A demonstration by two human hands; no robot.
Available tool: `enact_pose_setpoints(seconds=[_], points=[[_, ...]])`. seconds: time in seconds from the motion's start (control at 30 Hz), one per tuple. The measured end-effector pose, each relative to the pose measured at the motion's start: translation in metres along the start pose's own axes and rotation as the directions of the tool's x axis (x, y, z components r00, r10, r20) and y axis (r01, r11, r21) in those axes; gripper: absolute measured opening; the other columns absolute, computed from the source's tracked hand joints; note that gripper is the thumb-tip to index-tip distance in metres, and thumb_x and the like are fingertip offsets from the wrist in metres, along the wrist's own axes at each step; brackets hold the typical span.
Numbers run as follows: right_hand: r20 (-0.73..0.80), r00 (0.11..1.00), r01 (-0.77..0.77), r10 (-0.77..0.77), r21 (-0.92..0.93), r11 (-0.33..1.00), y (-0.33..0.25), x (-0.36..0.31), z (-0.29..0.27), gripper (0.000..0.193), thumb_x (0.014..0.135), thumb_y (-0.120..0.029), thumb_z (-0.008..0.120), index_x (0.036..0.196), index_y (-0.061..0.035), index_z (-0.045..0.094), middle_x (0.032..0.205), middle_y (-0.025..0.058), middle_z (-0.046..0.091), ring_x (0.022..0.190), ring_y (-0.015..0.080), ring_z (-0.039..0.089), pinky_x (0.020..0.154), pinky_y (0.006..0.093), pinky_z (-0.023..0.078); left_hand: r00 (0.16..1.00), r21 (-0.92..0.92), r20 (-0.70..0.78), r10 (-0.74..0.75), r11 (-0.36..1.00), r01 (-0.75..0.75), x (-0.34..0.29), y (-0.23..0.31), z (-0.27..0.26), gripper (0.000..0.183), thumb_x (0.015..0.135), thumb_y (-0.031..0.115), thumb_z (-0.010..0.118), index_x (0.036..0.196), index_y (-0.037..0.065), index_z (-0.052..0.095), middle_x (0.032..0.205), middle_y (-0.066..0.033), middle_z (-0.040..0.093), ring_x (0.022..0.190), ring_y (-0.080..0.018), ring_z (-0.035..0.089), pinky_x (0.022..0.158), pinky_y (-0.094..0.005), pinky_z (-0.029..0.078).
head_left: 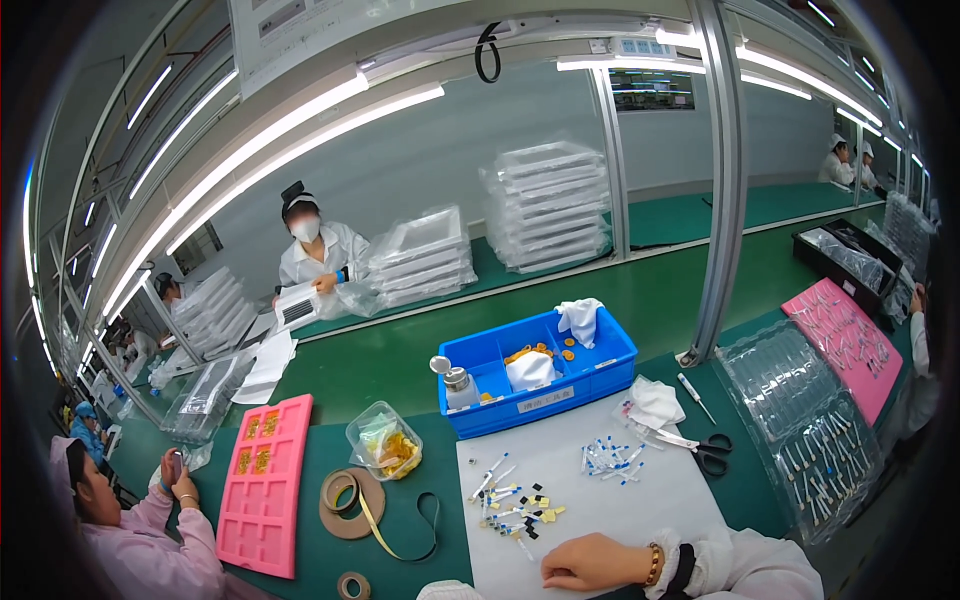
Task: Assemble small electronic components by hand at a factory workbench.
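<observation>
My right hand [597, 562] rests low over the white sheet [590, 510], its fingers curled downward and the palm side hidden. Whether anything is in it does not show. A beaded bracelet and a black band circle that wrist. Only a bit of white sleeve [447, 591] shows at the lower edge on my left; my left hand is out of the picture. Beyond my right hand lies a loose pile of small white tube-like parts [515, 510] with blue, black and yellow bits. A second pile of blue-and-white parts [612, 460] sits farther right.
A blue divided bin [540, 410] stands behind the sheet, with a metal-topped bottle [460, 388] in it. Black-handled scissors [708, 455] and clear trays [800, 420] are right. Tape rolls [352, 502], a clear tub [384, 440] and a pink tray [262, 485] are left, near a co-worker.
</observation>
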State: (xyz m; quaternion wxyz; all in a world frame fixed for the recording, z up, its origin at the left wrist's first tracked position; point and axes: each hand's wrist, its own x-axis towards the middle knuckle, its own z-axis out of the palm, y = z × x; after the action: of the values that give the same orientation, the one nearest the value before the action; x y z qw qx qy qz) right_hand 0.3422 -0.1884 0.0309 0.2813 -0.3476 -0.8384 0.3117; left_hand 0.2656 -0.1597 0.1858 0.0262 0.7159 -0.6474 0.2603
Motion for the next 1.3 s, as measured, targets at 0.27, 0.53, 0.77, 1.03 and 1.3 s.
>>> enact_pose_setpoints(seconds=[0.27, 0.53, 0.77, 1.03, 1.3], points=[[-0.002, 1.000, 0.002, -0.002, -0.001, 1.000, 0.001, 0.000, 0.000, 0.019, 0.088, -0.027, 0.068, 0.087, -0.0084, 0.067, 0.082, 0.0146, 0.067, 0.079, 0.0361, 0.064, 0.071, 0.0447, 0.050, 1.000, -0.015, 0.018, -0.024, 1.000, 0.024, 0.000, -0.002, -0.003, 0.046, 0.105, 0.032, 0.048, 0.128, -0.007, 0.054, 0.124, -0.0248, 0.059, 0.110, -0.0387, 0.060, 0.094, -0.0458, 0.046], [0.014, 1.000, -0.005, 0.005, -0.009, 1.000, 0.001, 0.002, 0.001, 0.017, 0.088, -0.026, 0.068, 0.088, -0.0085, 0.067, 0.083, 0.0145, 0.067, 0.079, 0.0360, 0.065, 0.071, 0.0444, 0.050, 0.998, -0.022, 0.029, -0.049, 0.999, 0.050, -0.001, -0.004, -0.005, 0.045, 0.105, 0.031, 0.049, 0.128, -0.007, 0.055, 0.123, -0.0246, 0.060, 0.110, -0.0385, 0.061, 0.093, -0.0456, 0.046], [-0.004, 1.000, -0.003, 0.003, -0.013, 1.000, 0.000, 0.001, 0.000, 0.018, 0.088, -0.026, 0.068, 0.088, -0.0082, 0.068, 0.083, 0.0144, 0.067, 0.079, 0.0361, 0.065, 0.070, 0.0446, 0.050, 0.995, -0.038, 0.059, -0.077, 0.996, 0.079, -0.001, -0.003, -0.010, 0.044, 0.105, 0.031, 0.049, 0.127, -0.007, 0.055, 0.122, -0.0243, 0.060, 0.109, -0.0382, 0.061, 0.093, -0.0455, 0.046], [0.009, 1.000, -0.007, 0.007, -0.029, 1.000, 0.000, 0.000, 0.000, 0.017, 0.087, -0.025, 0.068, 0.087, -0.0082, 0.068, 0.083, 0.0144, 0.068, 0.079, 0.0358, 0.065, 0.071, 0.0446, 0.051, 0.993, -0.065, 0.070, -0.099, 0.993, 0.103, 0.001, -0.005, -0.009, 0.044, 0.104, 0.031, 0.049, 0.126, -0.006, 0.055, 0.121, -0.0240, 0.060, 0.108, -0.0379, 0.061, 0.092, -0.0453, 0.046], [0.001, 1.000, -0.008, 0.009, -0.023, 1.000, 0.000, 0.000, 0.003, 0.017, 0.088, -0.026, 0.068, 0.088, -0.0088, 0.068, 0.083, 0.0142, 0.068, 0.080, 0.0355, 0.065, 0.071, 0.0445, 0.050, 0.990, -0.094, 0.081, -0.116, 0.988, 0.124, 0.000, -0.006, -0.009, 0.043, 0.104, 0.031, 0.050, 0.126, -0.006, 0.056, 0.120, -0.0238, 0.061, 0.107, -0.0377, 0.061, 0.091, -0.0451, 0.046]])
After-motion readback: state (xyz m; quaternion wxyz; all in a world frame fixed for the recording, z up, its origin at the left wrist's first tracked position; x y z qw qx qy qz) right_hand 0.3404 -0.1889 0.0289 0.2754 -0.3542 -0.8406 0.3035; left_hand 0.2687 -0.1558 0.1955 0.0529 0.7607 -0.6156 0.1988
